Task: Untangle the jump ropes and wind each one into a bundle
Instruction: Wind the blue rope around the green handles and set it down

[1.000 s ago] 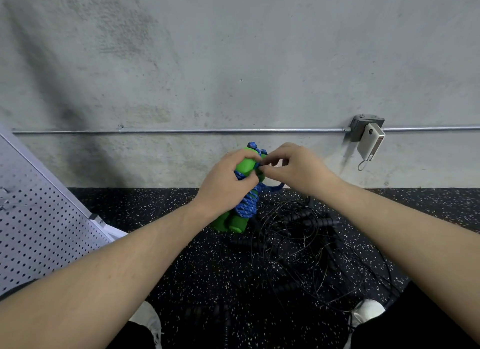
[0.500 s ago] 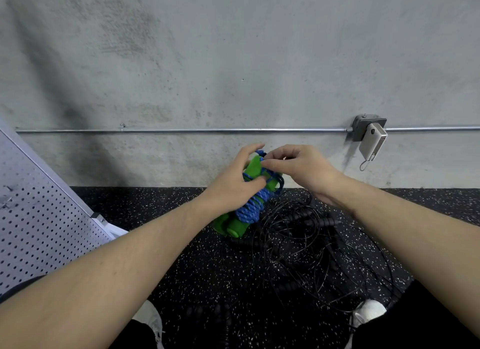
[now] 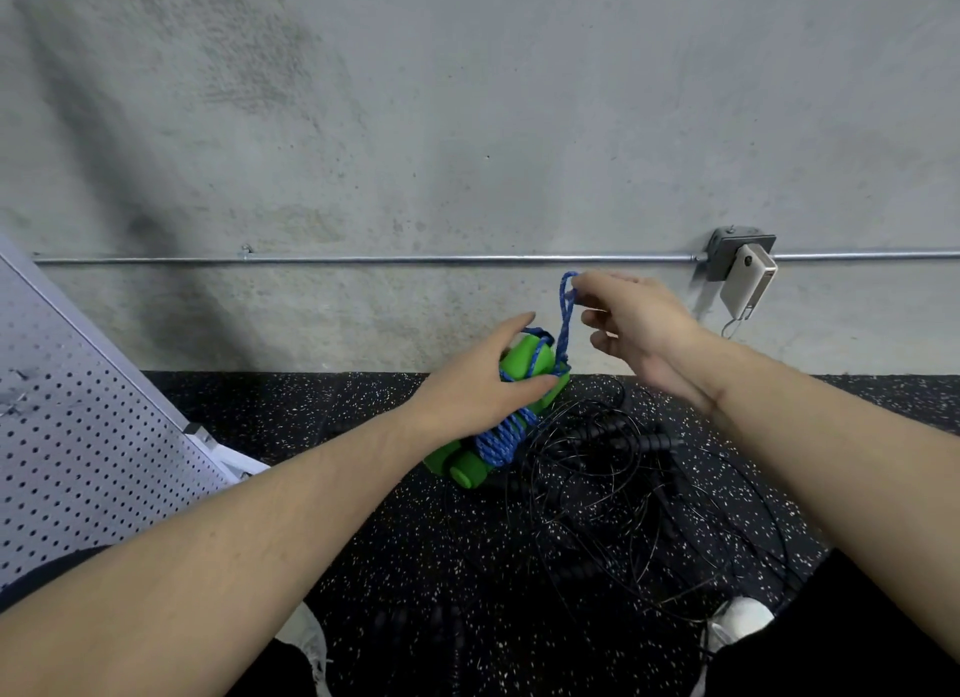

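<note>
A bare grey concrete wall (image 3: 467, 125), mottled with darker stains and soft diagonal shadows, fills the upper half of the view. A thin metal conduit (image 3: 415, 259) runs level across it, held by a clip left of centre, and meets a grey junction box (image 3: 724, 249) at right. A pale rectangular device (image 3: 748, 281) hangs tilted on the box, a small cord loop dangling below it. Black rubber flooring (image 3: 311, 410) flecked with white meets the wall's base. At left, a white perforated panel (image 3: 78, 410) leans at a slant, its lower corner on the floor.
</note>
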Demonstrator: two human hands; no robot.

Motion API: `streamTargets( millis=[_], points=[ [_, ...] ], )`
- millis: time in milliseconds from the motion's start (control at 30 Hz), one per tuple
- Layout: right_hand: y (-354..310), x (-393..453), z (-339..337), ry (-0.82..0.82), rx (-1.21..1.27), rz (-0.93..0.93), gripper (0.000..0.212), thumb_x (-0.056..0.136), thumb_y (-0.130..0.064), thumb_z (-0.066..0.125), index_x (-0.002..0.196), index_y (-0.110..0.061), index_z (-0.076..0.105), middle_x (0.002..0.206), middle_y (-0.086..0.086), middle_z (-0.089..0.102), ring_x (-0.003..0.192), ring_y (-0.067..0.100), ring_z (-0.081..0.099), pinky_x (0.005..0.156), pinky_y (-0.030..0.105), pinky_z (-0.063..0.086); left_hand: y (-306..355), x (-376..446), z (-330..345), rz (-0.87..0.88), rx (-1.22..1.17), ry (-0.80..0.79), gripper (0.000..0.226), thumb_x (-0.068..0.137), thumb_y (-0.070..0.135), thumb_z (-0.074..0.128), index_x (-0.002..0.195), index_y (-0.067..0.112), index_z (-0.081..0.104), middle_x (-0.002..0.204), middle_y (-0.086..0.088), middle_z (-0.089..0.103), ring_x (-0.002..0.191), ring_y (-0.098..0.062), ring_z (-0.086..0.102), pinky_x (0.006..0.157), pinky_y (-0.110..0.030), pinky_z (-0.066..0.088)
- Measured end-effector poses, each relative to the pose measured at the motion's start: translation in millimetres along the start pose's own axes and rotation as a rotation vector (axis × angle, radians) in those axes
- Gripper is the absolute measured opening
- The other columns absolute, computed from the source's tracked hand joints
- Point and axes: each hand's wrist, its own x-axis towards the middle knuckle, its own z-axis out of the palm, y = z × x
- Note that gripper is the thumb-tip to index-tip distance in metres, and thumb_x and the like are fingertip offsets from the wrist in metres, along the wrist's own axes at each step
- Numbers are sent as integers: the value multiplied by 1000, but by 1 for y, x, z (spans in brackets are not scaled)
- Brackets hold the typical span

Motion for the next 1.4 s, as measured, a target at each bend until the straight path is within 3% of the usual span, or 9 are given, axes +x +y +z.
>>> streamTargets(
  millis=[200,300,367,533,667,800,967,1133,1400],
  points=[
    [5,1,-8,-131,-62,89,11,96,-12,60,91,-21,55,77,-1,73,61,9,54,57,23,40,2,-5,-11,-96,-126,40,77,93,41,72,156,39,27,149,-2,51,108,1,51,95,-21,35],
    [5,-1,-5,-159,-86,-11,12,94,-11,63,88,-20,60,74,0,71,61,9,52,58,23,41,5,-6,-8,-128,-187,89,64,94,40,72,143,38,31,118,12,61,84,1,61,75,-9,43],
    [7,-5,-3,-171,-209,-139,7,91,-13,70,89,-18,67,72,-1,71,60,7,52,58,22,43,3,-4,-6,-111,-200,144,47,94,41,71,121,42,32,110,9,66,73,-3,64,69,-18,46],
    [15,-11,4,-172,-544,-406,4,84,-22,80,84,-26,78,74,-9,73,62,-4,58,60,15,46,1,0,1,-39,-204,159,14,99,34,63,95,36,51,121,13,67,112,-2,62,91,-28,42],
    [16,-11,4,-189,-657,-504,2,88,-24,77,86,-24,78,74,-15,68,56,-8,55,54,8,39,1,3,0,-60,-356,230,4,100,22,63,99,23,60,115,7,70,62,8,59,58,-15,43],
    [18,-6,2,-188,-789,-581,3,85,-25,79,87,-23,80,80,-9,66,64,-7,52,60,11,38,0,4,-3,-114,-446,274,3,100,21,64,102,20,64,112,6,73,89,-10,72,71,-22,56],
    [17,-5,5,-165,-823,-608,10,83,-24,81,85,-29,72,74,-13,63,61,-5,51,57,13,37,5,0,-6,-34,-355,258,2,102,21,61,103,20,63,123,7,68,52,6,56,50,-9,41],
    [14,-7,4,-172,-805,-620,33,83,-25,80,113,-35,68,78,-9,67,62,-5,52,59,10,39,5,-2,-9,32,-265,249,12,99,30,65,93,40,64,120,19,69,108,0,64,88,-17,46],
    [18,-1,5,-76,-909,-994,8,84,-20,75,88,-14,74,82,-6,57,79,10,49,72,11,36,14,-6,-7,71,-381,232,13,103,25,59,105,38,60,117,10,72,104,0,67,89,-18,50]
  ],
)
